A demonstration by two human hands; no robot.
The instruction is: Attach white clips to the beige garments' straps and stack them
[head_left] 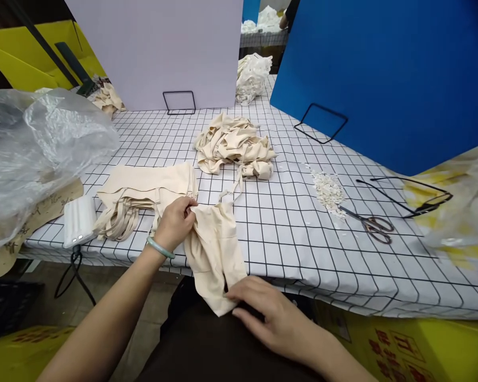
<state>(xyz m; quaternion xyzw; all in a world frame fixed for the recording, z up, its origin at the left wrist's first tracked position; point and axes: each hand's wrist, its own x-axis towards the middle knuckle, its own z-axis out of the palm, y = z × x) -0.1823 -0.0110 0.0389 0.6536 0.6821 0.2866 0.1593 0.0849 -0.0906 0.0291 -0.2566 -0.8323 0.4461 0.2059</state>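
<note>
A cream cloth piece [217, 239] with thin straps at its top hangs over the front edge of the table. My left hand [178, 220], wearing a pale green bangle, is closed in a pinch on its upper left edge. At the lower right edge of the cloth is my right hand [266, 313]. Its fingertips touch the fabric, and a gap shows between thumb and fingers. Just left of my left hand lies a flat stack of cream cloth pieces [151, 180] with straps bunched in front. Behind the held piece sits a crumpled heap of cream cloth [233, 143].
A white power strip [79, 220] and a clear plastic bag [51, 138] are at the left. Scissors [370, 224] touch a pile of small white scraps [327, 192] at the right, near eyeglasses [418, 204]. Lilac [155, 48] and blue boards [374, 74] stand behind.
</note>
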